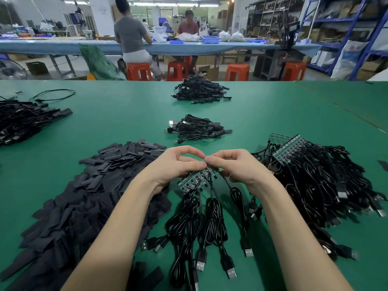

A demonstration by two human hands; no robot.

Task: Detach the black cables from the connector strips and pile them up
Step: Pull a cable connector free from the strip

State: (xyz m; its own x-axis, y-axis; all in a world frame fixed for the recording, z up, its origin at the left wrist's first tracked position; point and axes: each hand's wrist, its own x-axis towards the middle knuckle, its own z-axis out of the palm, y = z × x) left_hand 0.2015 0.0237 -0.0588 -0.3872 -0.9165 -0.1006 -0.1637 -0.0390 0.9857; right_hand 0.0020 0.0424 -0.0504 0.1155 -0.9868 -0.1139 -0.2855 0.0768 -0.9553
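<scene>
Both forearms are reaching forward from the near edge over the green table (126,114), converging at the middle. The left hand (178,164) is curling its fingers and pinching the far end of the strip (196,178), thumb and forefinger arched above it. The right hand (237,166) is meeting it thumb to thumb, pinching the same end of the strip where a cable is joining it; which of the two it is gripping I cannot tell.

The strip is lying just above the table between the wrists, its long axis running from near left to far right. Its cables (201,223) are hanging off the near edge and trailing toward the viewer, plugs pointing at the near edge.

A small pile (198,129) of loose cables is sitting beyond the hands, another pile (200,90) farther back. A heap (319,177) of strips with cables is lying to the right, and black sleeves (100,185) are spreading to the left.
</scene>
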